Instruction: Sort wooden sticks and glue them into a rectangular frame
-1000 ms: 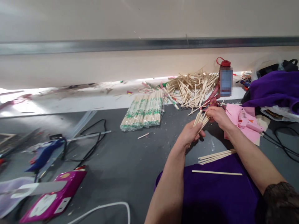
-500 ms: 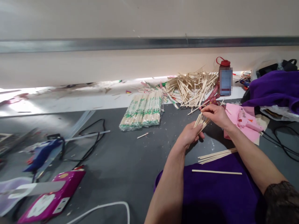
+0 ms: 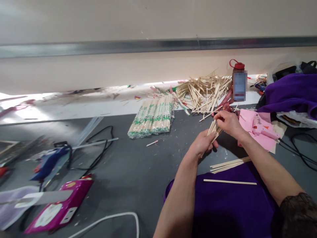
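My left hand (image 3: 205,142) is closed around a small bundle of pale wooden chopsticks (image 3: 212,128), which point up and away from me. At their upper ends, my right hand (image 3: 229,123) pinches the sticks between thumb and fingers. Its fingers partly hide the tips. Below the hands, several loose chopsticks (image 3: 229,165) lie side by side at the edge of a purple cloth (image 3: 223,205). One single chopstick (image 3: 230,181) rests across that cloth.
Behind the hands lie a heap of loose chopsticks (image 3: 205,92) and plastic-wrapped chopstick packs (image 3: 151,117). A red-capped bottle (image 3: 239,81) stands beside the heap. To the right, a pink glue gun (image 3: 264,128) rests on pink cloth. Cables and a magenta device (image 3: 59,206) are at left.
The view has shifted slightly, so things at the left appear a little further right. Both hands keep hold of the bundle with hardly any movement.
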The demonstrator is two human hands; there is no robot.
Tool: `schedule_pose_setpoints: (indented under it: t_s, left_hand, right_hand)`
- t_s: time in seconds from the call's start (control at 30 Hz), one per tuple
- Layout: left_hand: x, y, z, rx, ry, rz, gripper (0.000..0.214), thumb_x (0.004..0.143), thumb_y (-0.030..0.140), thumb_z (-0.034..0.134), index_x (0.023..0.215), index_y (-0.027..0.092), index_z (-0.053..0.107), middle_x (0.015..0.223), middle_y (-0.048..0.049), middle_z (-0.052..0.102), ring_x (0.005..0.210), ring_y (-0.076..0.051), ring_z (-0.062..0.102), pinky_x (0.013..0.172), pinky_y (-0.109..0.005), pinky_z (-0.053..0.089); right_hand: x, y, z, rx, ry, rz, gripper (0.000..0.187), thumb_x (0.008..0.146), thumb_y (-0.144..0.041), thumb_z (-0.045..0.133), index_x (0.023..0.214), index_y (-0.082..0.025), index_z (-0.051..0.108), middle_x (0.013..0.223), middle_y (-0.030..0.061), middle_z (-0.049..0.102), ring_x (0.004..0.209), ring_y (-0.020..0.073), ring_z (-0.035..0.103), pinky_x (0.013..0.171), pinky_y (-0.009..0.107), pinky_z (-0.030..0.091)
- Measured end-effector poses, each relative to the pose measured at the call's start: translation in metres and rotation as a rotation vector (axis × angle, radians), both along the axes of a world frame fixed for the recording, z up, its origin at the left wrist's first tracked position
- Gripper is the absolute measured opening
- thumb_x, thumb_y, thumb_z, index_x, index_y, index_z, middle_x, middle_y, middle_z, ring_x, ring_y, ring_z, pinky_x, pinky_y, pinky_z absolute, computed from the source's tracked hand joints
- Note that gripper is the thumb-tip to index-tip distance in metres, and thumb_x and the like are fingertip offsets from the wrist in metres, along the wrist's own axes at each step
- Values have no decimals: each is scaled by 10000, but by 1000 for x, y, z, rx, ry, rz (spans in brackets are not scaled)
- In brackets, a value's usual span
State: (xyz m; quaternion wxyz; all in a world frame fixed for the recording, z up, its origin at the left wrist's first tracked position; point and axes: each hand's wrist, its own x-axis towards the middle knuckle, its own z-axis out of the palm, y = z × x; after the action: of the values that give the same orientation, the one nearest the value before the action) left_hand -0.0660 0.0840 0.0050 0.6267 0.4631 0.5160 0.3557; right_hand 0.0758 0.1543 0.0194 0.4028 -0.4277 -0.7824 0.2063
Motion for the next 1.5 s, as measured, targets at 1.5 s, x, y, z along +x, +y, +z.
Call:
schedule_pose_setpoints:
  t_s: [1.5]
  left_hand:
    - [-6,9,-3,89,118,344,246,705,393,633,740,172,532,504,42,532,362,-56,374,386,-189,268]
  right_hand:
    - [12,-2,2,-756,580,30,135,665,-219,693,769,-135,676,609,3,643,554,114,627,472,201,503]
